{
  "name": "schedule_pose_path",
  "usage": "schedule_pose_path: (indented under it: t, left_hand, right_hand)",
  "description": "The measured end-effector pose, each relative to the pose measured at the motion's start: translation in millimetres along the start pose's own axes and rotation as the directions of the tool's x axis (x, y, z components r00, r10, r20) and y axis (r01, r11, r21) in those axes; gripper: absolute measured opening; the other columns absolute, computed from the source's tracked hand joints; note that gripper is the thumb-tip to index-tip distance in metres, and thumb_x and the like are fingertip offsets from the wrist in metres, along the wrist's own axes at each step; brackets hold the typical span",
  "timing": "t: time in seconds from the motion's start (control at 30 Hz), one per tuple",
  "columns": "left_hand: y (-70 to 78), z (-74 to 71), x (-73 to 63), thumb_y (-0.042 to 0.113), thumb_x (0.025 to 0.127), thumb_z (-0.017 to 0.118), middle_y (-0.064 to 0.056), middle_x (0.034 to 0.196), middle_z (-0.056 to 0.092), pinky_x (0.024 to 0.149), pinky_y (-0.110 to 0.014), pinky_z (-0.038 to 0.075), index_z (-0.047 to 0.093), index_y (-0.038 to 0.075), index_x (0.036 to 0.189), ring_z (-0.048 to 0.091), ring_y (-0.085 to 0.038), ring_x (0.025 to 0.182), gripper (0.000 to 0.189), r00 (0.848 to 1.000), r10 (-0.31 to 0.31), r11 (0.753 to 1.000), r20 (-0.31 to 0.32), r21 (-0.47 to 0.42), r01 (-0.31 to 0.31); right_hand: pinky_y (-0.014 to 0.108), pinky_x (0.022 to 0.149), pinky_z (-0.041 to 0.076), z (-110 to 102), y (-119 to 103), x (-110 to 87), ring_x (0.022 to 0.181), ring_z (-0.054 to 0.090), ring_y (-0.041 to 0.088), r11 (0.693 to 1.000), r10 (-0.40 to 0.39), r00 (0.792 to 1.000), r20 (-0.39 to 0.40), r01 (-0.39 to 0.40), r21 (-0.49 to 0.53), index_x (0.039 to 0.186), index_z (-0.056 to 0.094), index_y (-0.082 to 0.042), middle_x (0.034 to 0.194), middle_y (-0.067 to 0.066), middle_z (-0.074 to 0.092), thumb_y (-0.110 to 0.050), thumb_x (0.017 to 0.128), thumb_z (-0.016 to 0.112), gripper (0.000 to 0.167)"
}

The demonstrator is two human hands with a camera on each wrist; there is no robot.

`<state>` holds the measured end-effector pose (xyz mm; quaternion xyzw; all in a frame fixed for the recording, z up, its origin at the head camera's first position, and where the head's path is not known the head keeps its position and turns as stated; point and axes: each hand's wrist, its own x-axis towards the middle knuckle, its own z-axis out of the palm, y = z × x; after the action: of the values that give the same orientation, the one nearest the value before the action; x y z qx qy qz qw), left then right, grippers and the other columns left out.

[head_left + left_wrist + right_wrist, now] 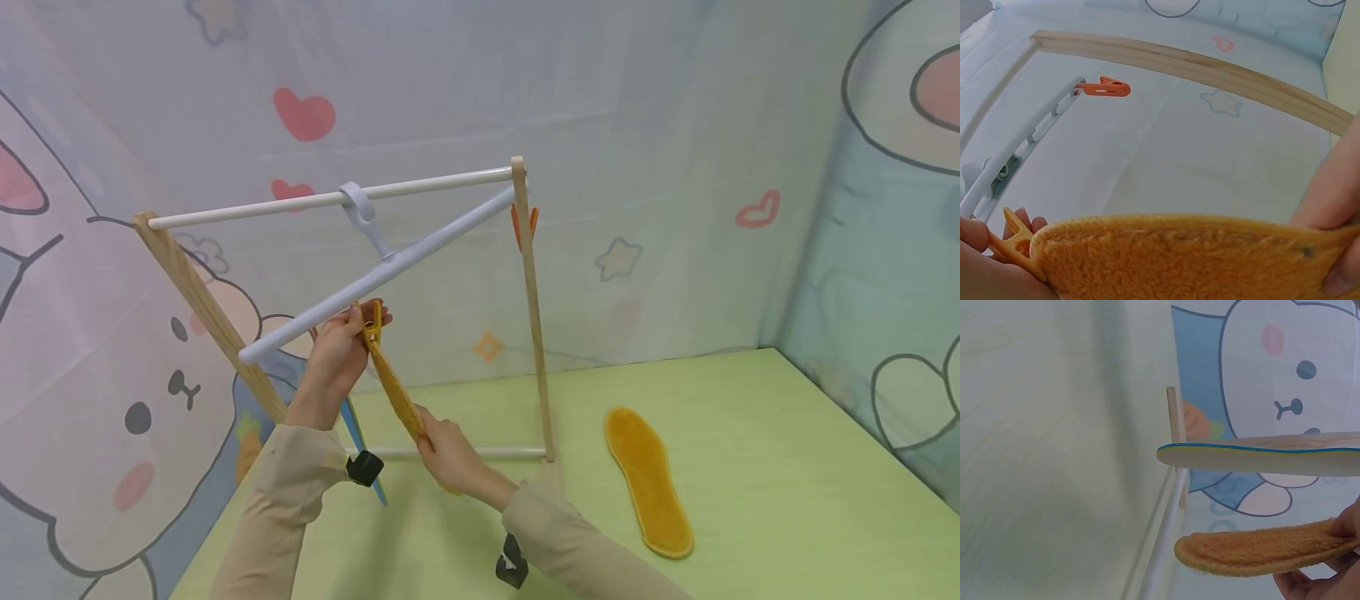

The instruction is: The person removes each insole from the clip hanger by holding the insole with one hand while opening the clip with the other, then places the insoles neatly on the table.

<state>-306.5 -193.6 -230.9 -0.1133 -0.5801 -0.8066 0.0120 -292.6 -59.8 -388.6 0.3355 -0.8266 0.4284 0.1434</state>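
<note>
My left hand (pixel 335 354) grips a yellow clip (pixel 372 332) just below a white clip hanger (pixel 442 236). The clip sits at the upper end of a fuzzy yellow insole (pixel 393 387). My right hand (pixel 452 454) pinches that insole toward its lower end, thumb on one face and fingers behind, as the right wrist view shows. In the left wrist view the fleecy face (pixel 1179 265) stretches between both hands. A blue-edged insole (pixel 1260 460) hangs near the hanger's left end, partly hidden by my left forearm. At the hanger's right end is an orange clip (pixel 1107 89).
The hanger hooks over the top white rod (pixel 442 181) of a wooden-sided rack (pixel 536 333). Another yellow insole (pixel 648 483) lies on the light green table (pixel 787 467) to the right. A printed cloth backdrop (pixel 675 125) stands behind.
</note>
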Motion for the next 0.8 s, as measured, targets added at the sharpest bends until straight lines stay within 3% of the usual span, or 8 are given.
schedule_pose_path:
  t: [0.37, 0.57, 0.8]
  left_hand:
    - [0.5, 0.7, 0.0, 0.017, 0.096, 0.026, 0.005, 0.087, 0.055, 0.102, -0.024, 0.027, 0.059, 0.010, 0.080, 0.055, -0.007, 0.085, 0.038, 1.000, -0.005, 0.998, -0.023, -0.060, 0.003]
    - [0.1, 1.0, -1.1, 0.017, 0.096, 0.026, 0.007, 0.089, 0.054, 0.107, -0.027, 0.024, 0.051, 0.010, 0.091, 0.054, -0.006, 0.088, 0.026, 1.000, -0.006, 1.000, -0.015, -0.028, 0.005]
    - [0.3, 0.1, -1.7, 0.017, 0.095, 0.028, 0.006, 0.089, 0.055, 0.101, -0.024, 0.029, 0.049, 0.008, 0.095, 0.055, -0.007, 0.088, 0.023, 1.000, -0.003, 0.998, -0.021, -0.060, 0.002]
  right_hand:
    - [0.014, 0.044, 0.031, 1.6, 3.1, -2.1, 0.048, 0.036, 0.005, 0.999, -0.010, 1.000, -0.018, 0.011, 0.046, 0.131, 0.039, -0.005, 0.069, 0.013, 0.059, 0.002, 0.087, 0.042, 0.044]
    - [0.015, 0.044, 0.032, 2.4, 4.9, -2.4, 0.048, 0.036, 0.006, 0.999, -0.016, 1.000, -0.026, 0.017, 0.038, 0.130, 0.040, -0.004, 0.070, 0.014, 0.059, 0.002, 0.087, 0.043, 0.044]
    - [0.015, 0.043, 0.031, 1.4, 4.0, -3.2, 0.047, 0.035, 0.005, 0.999, -0.009, 1.000, -0.025, 0.010, 0.042, 0.130, 0.039, -0.005, 0.067, 0.012, 0.058, 0.001, 0.087, 0.042, 0.043]
